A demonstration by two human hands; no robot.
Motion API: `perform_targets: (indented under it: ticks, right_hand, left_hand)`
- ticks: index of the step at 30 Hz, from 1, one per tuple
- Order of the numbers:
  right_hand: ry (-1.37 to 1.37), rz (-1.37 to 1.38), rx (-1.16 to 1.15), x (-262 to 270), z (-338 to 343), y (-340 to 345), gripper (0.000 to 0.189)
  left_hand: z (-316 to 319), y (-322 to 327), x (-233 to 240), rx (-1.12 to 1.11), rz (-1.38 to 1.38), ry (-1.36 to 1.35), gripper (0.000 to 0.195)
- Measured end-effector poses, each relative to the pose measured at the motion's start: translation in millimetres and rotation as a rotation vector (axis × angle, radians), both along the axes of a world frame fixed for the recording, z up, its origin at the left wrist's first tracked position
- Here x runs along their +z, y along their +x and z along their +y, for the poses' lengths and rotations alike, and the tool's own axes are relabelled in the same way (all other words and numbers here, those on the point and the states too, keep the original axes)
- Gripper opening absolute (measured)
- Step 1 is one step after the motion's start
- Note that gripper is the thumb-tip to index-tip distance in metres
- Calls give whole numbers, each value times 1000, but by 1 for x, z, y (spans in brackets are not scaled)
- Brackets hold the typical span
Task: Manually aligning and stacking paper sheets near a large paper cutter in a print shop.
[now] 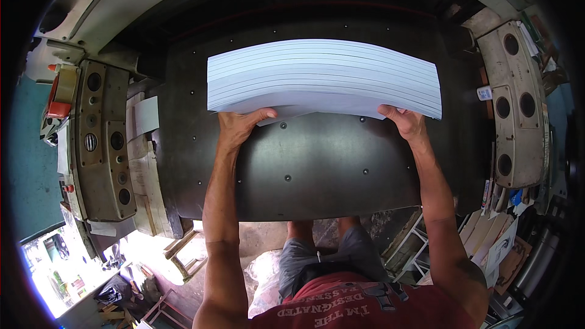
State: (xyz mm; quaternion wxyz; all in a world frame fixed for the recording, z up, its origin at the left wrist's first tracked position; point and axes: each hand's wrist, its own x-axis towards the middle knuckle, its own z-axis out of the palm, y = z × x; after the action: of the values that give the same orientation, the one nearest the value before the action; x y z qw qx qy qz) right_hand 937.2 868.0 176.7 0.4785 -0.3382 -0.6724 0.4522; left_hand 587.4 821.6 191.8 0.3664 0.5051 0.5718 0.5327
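Note:
A thick stack of white paper (pixel 324 68) spans the middle of the view, its layered edge facing up at me and bowed in an arc. My left hand (pixel 240 123) grips its lower left part, with the thumb along the near side and the fingers hidden beneath. At the lower right, my right hand (pixel 404 121) holds it the same way, thumb pointing inward. Loose sheet corners show below the stack between the thumbs. Under it lies a dark metal machine bed (pixel 320 151) dotted with small round studs. Whether the stack touches the bed I cannot tell.
Metal control housings with round black buttons flank the bed on the left (pixel 107 146) and right (pixel 514 109). A small white bottle (pixel 484 93) stands at the right edge. Paper pieces (pixel 145 113) lie on wooden boards at left. A dark recess runs along the back.

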Motion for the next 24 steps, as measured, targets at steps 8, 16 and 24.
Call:
perform_targets:
  ticks: [8, 16, 24]
  right_hand:
    - [-128, -46, -185, 80, -23, -18, 54]
    - [-707, -86, 38, 174, -71, -47, 59]
    - [-793, -238, 328, 175, -122, -96, 59]
  left_hand:
    - [-15, -3, 53, -91, -66, -103, 70]
    - [-106, -23, 122, -41, -389, -546, 64]
    - [-242, -40, 138, 187, -507, -633, 66]
